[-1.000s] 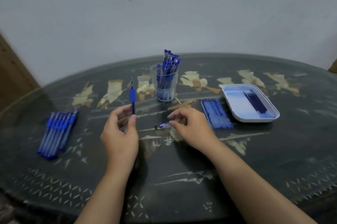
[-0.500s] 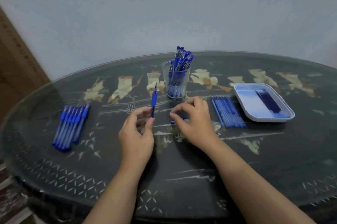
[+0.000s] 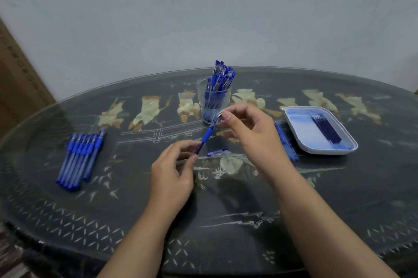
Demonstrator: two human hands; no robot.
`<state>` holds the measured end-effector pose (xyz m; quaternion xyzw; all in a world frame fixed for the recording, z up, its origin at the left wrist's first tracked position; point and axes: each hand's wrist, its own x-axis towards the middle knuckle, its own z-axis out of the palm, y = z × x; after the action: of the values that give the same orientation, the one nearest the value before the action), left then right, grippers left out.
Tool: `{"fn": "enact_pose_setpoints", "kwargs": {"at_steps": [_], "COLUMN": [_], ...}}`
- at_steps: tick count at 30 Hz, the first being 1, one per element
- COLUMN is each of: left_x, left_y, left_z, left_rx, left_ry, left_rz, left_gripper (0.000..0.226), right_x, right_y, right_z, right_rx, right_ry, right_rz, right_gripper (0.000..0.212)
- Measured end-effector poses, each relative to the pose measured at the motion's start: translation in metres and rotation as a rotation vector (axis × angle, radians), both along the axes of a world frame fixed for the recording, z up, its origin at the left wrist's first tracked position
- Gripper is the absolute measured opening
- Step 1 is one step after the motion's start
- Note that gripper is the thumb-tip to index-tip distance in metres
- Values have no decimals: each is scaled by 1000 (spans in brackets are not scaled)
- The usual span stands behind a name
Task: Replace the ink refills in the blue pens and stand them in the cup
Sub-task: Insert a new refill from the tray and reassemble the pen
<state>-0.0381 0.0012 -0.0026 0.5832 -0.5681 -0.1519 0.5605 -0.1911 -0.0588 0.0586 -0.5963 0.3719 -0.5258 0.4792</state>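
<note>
Pen barrel (image 3: 204, 138) gripped at lower end by left hand (image 3: 172, 178), tilted up toward right hand (image 3: 253, 133) so open end is presented. Tip piece (image 3: 219, 116) pinched by right hand at barrel's top, likely for screwing on. Cap (image 3: 217, 153) parked just under right hand; cup (image 3: 213, 105) just behind it.

Dark oval glass-topped table (image 3: 67, 210) with pale inlaid figures. Left: blue pens (image 3: 81, 157) laid side by side. Far centre: clear cup (image 3: 213, 101), upright, holding pens. Centre: one pen cap (image 3: 217, 153). Right: blue refills (image 3: 286, 142) just beside a white tray (image 3: 325, 151) holding dark refills (image 3: 326, 129).
</note>
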Motion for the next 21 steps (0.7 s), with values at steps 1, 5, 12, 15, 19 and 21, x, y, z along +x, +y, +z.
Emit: {"fn": "enact_pose_setpoints", "kwargs": {"at_steps": [1, 5, 12, 15, 19, 21], "left_x": [0, 0, 0, 0, 0, 0], "left_y": [0, 0, 0, -1, 0, 0], "left_z": [0, 1, 0, -1, 0, 0], "left_rx": [-2, -12, -14, -19, -25, -21], "left_ry": [-6, -28, -29, -17, -21, -18], "left_rz": [0, 3, -3, -8, -10, -8], "left_gripper": [35, 35, 36, 36, 38, 40], "right_x": [0, 3, 4, 4, 9, 9], "right_y": [0, -1, -1, -1, 0, 0], "right_z": [-1, -5, -7, -8, -10, -12], "right_rx": [-20, -77, -142, -126, -95, -74], "right_ry": [41, 214, 250, 218, 189, 178], "right_rz": [-4, -13, -16, 33, -11, -22], "right_gripper": [4, 4, 4, 15, 6, 14]}}
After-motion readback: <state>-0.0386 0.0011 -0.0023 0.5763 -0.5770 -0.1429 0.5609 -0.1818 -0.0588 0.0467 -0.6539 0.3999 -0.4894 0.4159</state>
